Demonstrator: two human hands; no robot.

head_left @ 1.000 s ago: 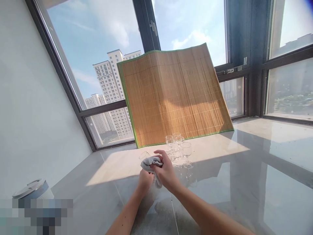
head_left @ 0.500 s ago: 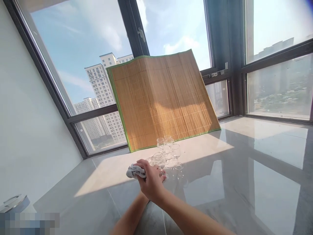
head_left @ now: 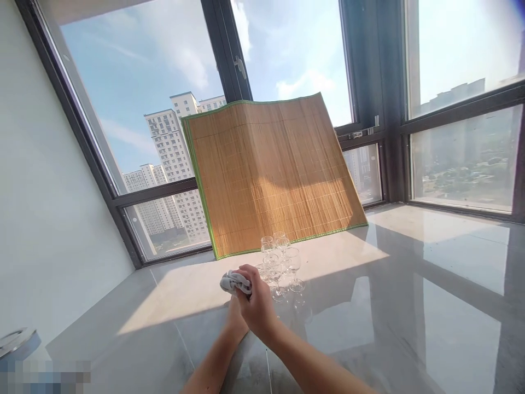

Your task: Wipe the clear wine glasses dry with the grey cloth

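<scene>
Grasping one cloth: right hand. Left hand: grip hidden, cannot tell. At least four glasses near.

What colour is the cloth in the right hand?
The cloth is light grey, seen in the head view.

Probably a home: window, mat.

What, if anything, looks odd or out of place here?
The slatted mat propped against the window: it covers part of the view, and its top edge is wavy rather than straight. Otherwise nothing stands out: the stemmed glasses stand upright near the right hand, and I see no spill or breakage.
</scene>
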